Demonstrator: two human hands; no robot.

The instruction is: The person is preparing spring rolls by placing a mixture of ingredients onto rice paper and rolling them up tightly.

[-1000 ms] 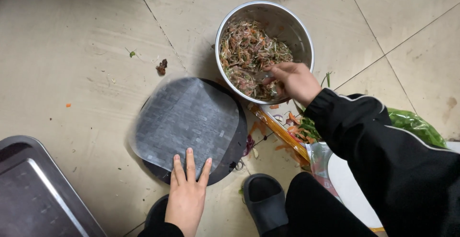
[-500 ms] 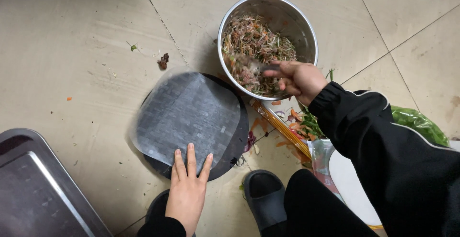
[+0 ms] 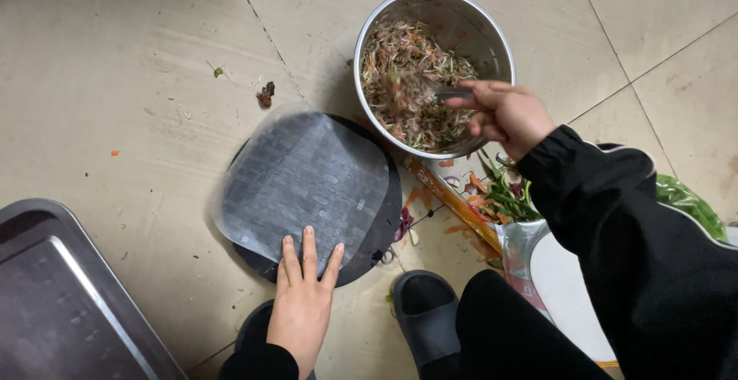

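Head view: your left hand [image 3: 302,303] lies flat, fingers spread, on the near edge of the thin, limp rice paper sheet [image 3: 304,184] over a dark round board [image 3: 384,219]; it looks easily torn. Your right hand [image 3: 507,115] pinches a spoon [image 3: 438,94] of loose shredded filling in the steel bowl [image 3: 492,38].

A thin, translucent round rice-paper sheet [image 3: 307,188] is spread flat on a dark round board [image 3: 384,219] on the tiled floor. A metal spoon [image 3: 427,92], loaded with shredded filling, is held above a round steel bowl [image 3: 492,34] of mixed shredded vegetables.
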